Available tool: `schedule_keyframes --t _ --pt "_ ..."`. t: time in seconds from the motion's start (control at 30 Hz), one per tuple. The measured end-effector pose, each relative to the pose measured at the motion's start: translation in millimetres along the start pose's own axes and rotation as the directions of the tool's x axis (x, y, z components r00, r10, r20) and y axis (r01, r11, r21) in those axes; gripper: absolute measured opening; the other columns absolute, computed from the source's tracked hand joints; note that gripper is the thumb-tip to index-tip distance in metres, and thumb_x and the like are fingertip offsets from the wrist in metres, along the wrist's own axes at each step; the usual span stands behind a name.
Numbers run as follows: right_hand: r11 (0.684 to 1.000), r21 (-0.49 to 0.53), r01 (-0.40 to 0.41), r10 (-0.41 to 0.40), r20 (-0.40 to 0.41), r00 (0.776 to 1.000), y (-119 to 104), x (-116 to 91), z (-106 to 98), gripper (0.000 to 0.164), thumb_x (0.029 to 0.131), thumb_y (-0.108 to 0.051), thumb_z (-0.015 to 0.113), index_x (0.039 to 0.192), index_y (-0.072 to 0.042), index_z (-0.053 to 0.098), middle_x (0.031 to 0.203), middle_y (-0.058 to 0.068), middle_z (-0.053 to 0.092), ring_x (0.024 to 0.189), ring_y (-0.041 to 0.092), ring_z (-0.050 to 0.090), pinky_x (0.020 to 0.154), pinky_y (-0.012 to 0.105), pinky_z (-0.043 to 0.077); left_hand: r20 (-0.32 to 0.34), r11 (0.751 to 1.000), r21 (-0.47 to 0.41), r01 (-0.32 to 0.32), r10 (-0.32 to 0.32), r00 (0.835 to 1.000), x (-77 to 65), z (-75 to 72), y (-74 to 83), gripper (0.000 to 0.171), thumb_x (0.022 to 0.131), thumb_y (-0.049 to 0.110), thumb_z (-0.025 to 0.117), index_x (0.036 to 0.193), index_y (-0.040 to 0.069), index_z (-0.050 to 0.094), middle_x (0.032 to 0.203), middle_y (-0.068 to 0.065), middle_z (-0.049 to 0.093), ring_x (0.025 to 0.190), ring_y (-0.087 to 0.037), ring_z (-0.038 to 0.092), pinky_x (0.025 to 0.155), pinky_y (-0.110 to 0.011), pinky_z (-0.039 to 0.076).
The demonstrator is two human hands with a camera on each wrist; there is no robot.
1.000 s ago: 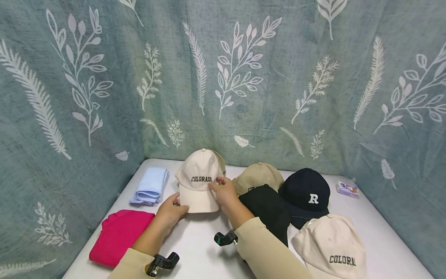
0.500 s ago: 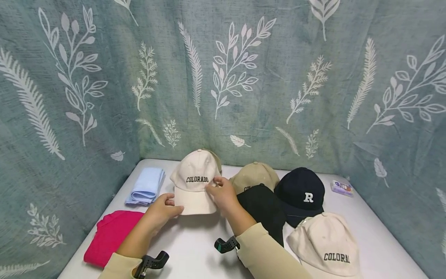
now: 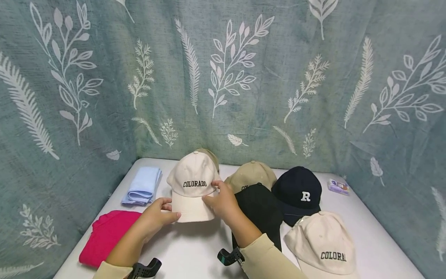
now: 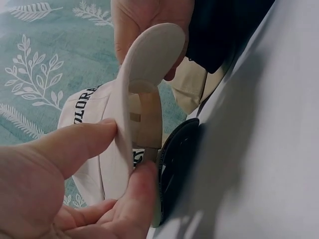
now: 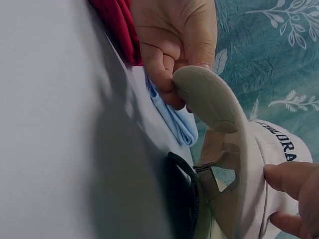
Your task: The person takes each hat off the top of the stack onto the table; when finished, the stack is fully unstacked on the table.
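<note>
A cream baseball cap [image 3: 189, 166] lettered COLORADO faces me at the middle left, held by both hands. My left hand [image 3: 153, 217] pinches the brim at its left corner, thumb on top and fingers beneath in the left wrist view. My right hand [image 3: 224, 202] grips the cap's right side where the brim meets the crown. Both wrist views show the brim's underside and the hollow crown. Right behind it, mostly hidden, stands a khaki cap [image 3: 210, 154]. A dark curved brim [image 4: 180, 162] shows close behind the cream cap in the left wrist view.
Left of the cap lie a folded light-blue cloth [image 3: 143, 184] and a folded pink cloth [image 3: 108, 236]. On the right sit a khaki cap [image 3: 251, 174], a black cap [image 3: 259, 213], a navy R cap [image 3: 296, 190], another cream cap [image 3: 324, 240] and a small purple packet [image 3: 338, 186].
Both hands have drawn the cream cap slightly toward me, its brim now lower in the head view. My right thumb sits lower, near the brim. The whole view has shifted a little.
</note>
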State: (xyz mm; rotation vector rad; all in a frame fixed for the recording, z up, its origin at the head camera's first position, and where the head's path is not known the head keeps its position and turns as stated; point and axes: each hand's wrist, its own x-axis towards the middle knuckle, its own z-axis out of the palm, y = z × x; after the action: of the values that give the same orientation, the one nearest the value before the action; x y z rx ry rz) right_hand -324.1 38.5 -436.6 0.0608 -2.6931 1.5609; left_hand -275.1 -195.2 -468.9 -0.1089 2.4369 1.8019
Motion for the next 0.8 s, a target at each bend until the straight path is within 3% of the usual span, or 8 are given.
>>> schedule_keyframes --t 0.37,0.6,0.8 --pt "0.999 -0.005 0.04 -0.04 0.019 0.999 6.1 -28.5 -6.4 0.072 0.086 -0.02 0.086 0.147 -0.002 0.053 0.146 0.022 0.048 0.135 0.037 0.05 0.11 0.054 0.047 -0.011 1.0 0.025 -0.019 0.019 1.0 -17.4 -2.2 -0.7 0.065 0.085 0.02 0.087 0.135 -0.001 0.053 0.111 -0.015 0.058 0.099 -0.025 0.058 0.081 -0.034 0.053" --pt "1.0 0.0 0.013 -0.013 0.04 0.999 10.7 -43.0 -6.9 0.079 0.085 -0.022 0.087 0.151 -0.001 0.049 0.15 0.024 0.042 0.132 0.042 0.055 0.103 0.053 0.054 0.021 0.994 0.102 -0.037 0.035 0.999 -24.0 -5.4 -3.4 0.081 0.082 0.021 0.089 0.149 0.0 0.05 0.101 -0.011 0.063 0.087 -0.021 0.061 0.075 -0.034 0.052" --pt "0.999 -0.046 0.006 -0.005 0.034 0.999 14.4 -52.2 -6.9 0.085 0.083 -0.026 0.089 0.153 -0.002 0.047 0.146 0.027 0.044 0.128 0.039 0.055 0.106 0.057 0.049 0.069 0.986 0.159 -0.051 0.04 0.997 -28.7 -4.7 -4.7 0.089 0.078 0.023 0.09 0.152 0.001 0.047 0.099 -0.009 0.062 0.084 -0.021 0.059 0.071 -0.034 0.051"
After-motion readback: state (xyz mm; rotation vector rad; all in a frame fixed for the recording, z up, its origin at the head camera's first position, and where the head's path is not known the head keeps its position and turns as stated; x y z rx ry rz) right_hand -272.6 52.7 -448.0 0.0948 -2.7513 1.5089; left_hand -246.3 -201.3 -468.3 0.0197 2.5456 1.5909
